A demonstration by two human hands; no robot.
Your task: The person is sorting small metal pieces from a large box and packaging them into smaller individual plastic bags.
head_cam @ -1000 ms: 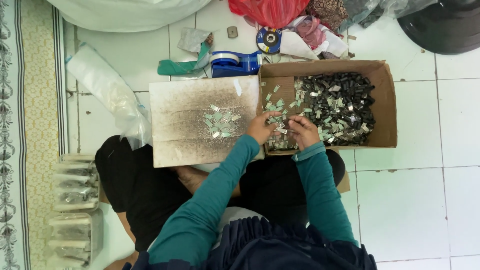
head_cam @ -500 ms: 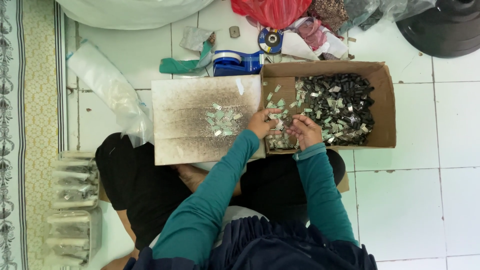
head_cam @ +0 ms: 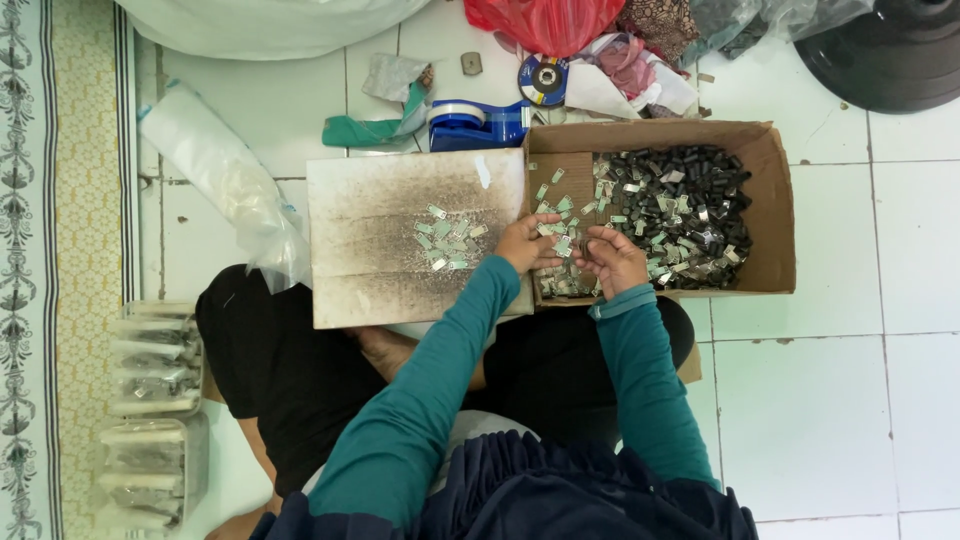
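Observation:
I sit on a tiled floor with a brown cardboard box (head_cam: 770, 190) in front of me. It holds a heap of small dark parts (head_cam: 690, 210) on the right and loose pale metal pieces (head_cam: 560, 215) on the left. My left hand (head_cam: 525, 243) rests at the box's left wall, fingers curled around small pieces. My right hand (head_cam: 612, 258) is inside the box near its front edge, fingers bent over the pale pieces. To the left lies a stained flat board (head_cam: 370, 240) with a small cluster of pale pieces (head_cam: 448, 240) on it.
A blue tape dispenser (head_cam: 478, 122), a grinding disc (head_cam: 543, 78), a red bag (head_cam: 550, 20) and rags lie behind the box. A clear plastic bag (head_cam: 225, 180) lies at the left. Filled clear packets (head_cam: 150, 400) are stacked at my lower left, beside a patterned mat (head_cam: 60, 250).
Both hands stay at the box's near left corner, with only small finger movements among the pale pieces. The camera view shifts slightly.

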